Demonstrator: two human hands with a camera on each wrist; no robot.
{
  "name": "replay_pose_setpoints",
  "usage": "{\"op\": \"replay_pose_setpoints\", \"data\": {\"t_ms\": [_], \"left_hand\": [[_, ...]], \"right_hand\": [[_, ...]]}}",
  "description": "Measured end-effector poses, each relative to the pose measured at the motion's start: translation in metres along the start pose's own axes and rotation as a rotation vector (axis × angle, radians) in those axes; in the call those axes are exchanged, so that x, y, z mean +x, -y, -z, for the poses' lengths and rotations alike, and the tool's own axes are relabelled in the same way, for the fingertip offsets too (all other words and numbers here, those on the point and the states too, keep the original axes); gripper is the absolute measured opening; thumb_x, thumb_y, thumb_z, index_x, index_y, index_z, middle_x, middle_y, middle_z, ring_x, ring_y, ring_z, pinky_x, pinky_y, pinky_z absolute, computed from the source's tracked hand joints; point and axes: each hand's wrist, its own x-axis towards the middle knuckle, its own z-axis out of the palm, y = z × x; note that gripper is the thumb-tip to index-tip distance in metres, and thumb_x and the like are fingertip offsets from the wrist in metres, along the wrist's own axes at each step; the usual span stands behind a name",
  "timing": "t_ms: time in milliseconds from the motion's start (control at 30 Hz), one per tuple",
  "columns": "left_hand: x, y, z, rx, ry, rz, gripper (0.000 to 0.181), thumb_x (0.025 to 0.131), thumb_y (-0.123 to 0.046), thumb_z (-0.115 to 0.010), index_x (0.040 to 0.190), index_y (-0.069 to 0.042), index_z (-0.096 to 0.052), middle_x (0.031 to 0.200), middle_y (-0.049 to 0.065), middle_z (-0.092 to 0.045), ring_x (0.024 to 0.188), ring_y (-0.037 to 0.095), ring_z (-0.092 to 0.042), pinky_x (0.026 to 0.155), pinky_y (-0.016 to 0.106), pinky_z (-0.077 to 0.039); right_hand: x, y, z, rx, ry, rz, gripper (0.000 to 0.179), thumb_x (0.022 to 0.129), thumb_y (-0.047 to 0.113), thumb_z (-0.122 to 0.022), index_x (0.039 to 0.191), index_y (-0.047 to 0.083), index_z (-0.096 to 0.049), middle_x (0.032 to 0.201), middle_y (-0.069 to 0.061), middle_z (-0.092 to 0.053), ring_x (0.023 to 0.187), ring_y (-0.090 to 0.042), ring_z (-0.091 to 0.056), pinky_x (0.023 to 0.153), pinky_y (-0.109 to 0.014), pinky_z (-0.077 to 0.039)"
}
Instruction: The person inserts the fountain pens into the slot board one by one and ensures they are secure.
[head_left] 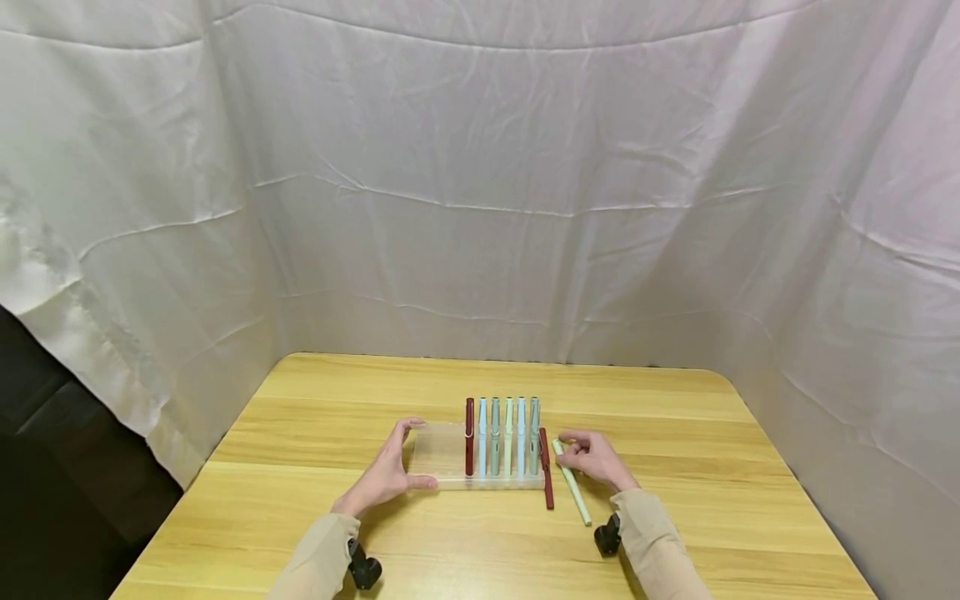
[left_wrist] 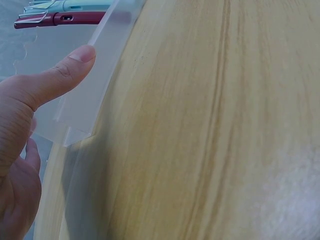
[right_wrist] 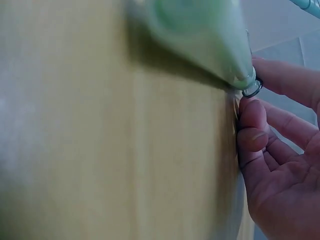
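Note:
A clear plastic pen holder (head_left: 439,450) sits on the table, with several capped pens side by side in its right part. Among them are a dark red pen (head_left: 469,437), a light blue pen (head_left: 483,437) and a grey-green pen (head_left: 495,437). My left hand (head_left: 388,475) grips the holder's left end, its thumb (left_wrist: 65,72) over the front ledge. By the holder's right end lies another dark red pen (head_left: 547,475). My right hand (head_left: 596,461) pinches the upper end of a pale green pen (head_left: 573,485) lying slanted; the right wrist view shows its near end blurred.
The wooden table (head_left: 712,500) extends around the holder, with rounded back corners. Pale grey curtains (head_left: 480,250) hang behind it and at both sides. A dark surface (head_left: 60,467) shows at the lower left.

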Motion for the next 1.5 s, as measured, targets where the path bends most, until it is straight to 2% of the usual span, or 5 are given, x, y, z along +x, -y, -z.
{"op": "replay_pose_setpoints", "data": {"t_ms": [200,433,567,967,1500], "left_hand": [[0.0001,-0.0004,0.0001,0.005,-0.001,-0.001,0.102,0.065,-0.020,-0.095,0.146,-0.006,-0.035,0.155,0.020,-0.038,0.151,0.048,-0.026,0.126,0.062,-0.021],[-0.0002,-0.0008,0.0002,0.010,-0.004,0.000,0.102,0.064,-0.019,-0.095,0.146,-0.005,-0.035,0.156,0.020,-0.037,0.150,0.048,-0.026,0.125,0.063,-0.021],[-0.0002,-0.0011,0.0007,0.004,-0.001,-0.002,0.102,0.064,-0.018,-0.095,0.146,-0.003,-0.035,0.156,0.022,-0.037,0.151,0.048,-0.026,0.126,0.062,-0.020],[-0.0013,-0.0021,0.0020,0.004,0.000,0.009,0.103,0.065,-0.019,-0.094,0.147,-0.003,-0.034,0.156,0.021,-0.036,0.151,0.049,-0.025,0.126,0.063,-0.019],[-0.0012,-0.0028,0.0010,-0.001,0.004,0.001,0.101,0.066,-0.017,-0.094,0.146,-0.004,-0.035,0.155,0.021,-0.037,0.151,0.048,-0.025,0.125,0.064,-0.020]], "right_hand": [[0.0010,0.0016,-0.0004,-0.014,0.011,-0.004,0.055,0.085,0.008,-0.076,0.130,-0.016,-0.055,0.086,-0.012,-0.066,0.069,-0.008,-0.052,0.054,-0.016,-0.043],[0.0013,0.0035,-0.0030,-0.101,-0.049,-0.032,0.032,0.080,0.010,-0.078,0.106,-0.007,-0.069,0.081,-0.008,-0.065,0.068,-0.009,-0.052,0.058,-0.017,-0.045],[0.0015,0.0047,-0.0040,-0.122,-0.070,-0.053,0.027,0.080,0.010,-0.078,0.102,-0.005,-0.070,0.078,-0.004,-0.064,0.066,-0.007,-0.051,0.058,-0.017,-0.044],[-0.0016,0.0064,-0.0050,-0.048,-0.078,-0.084,0.021,0.085,0.006,-0.074,0.100,-0.006,-0.065,0.084,-0.011,-0.067,0.073,-0.013,-0.057,0.062,-0.018,-0.050],[-0.0047,0.0070,-0.0029,0.042,-0.057,-0.021,0.030,0.092,0.007,-0.069,0.111,-0.012,-0.056,0.085,-0.021,-0.070,0.072,-0.010,-0.060,0.064,-0.018,-0.049]]}}
